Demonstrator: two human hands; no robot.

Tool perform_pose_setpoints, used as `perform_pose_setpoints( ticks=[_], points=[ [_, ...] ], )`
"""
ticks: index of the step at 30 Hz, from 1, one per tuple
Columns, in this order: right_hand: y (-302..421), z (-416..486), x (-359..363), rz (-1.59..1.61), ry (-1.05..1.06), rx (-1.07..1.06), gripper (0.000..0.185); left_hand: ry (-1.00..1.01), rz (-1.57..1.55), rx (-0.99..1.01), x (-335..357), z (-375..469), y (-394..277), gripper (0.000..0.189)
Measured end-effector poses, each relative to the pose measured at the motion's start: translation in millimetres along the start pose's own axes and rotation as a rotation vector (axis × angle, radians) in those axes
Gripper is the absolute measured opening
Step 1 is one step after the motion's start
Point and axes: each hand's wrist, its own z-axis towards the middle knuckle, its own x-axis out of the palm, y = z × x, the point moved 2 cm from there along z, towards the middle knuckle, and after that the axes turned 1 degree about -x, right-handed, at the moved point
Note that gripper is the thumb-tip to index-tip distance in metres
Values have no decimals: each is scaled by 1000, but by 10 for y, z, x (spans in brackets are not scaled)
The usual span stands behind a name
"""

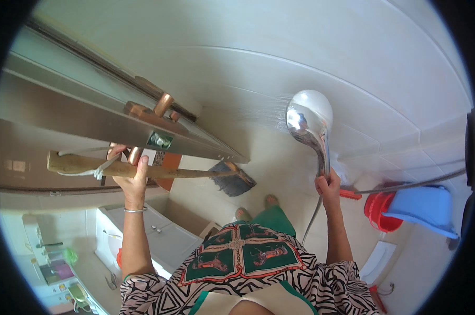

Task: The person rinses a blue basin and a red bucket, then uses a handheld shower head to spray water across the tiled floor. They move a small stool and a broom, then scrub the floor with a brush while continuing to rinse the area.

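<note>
A chrome handheld shower head [309,114] is gripped by its handle in my right hand [328,188], and water sprays from its face towards the left. Its hose hangs down below that fist. On the other side, my left hand [132,173] is at a wooden mop handle [170,173] and the copper-coloured door lever beside it; the fingers are partly hidden behind them. A white cord is tied round the handle's end. The grey mop head [232,179] lies on the floor at the foot of the door [76,114].
Red buckets [385,212] and a blue plastic basin [422,206] stand at the right, near a red brush [351,194]. A white vanity cabinet [162,236] is at the lower left. Tiled wall [340,59] rises ahead. My feet are on the tiled floor.
</note>
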Motion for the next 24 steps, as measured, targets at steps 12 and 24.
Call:
perform_pose_setpoints(
  ticks=[12, 24],
  points=[
    [-41, -685, -756, 49, -271, -7, 9, 107, 425, 297, 1244, 753, -400, 54],
    [-289, -992, -802, 0, -421, 51, 16, 44, 561, 429, 2016, 1258, -321, 58]
  ],
)
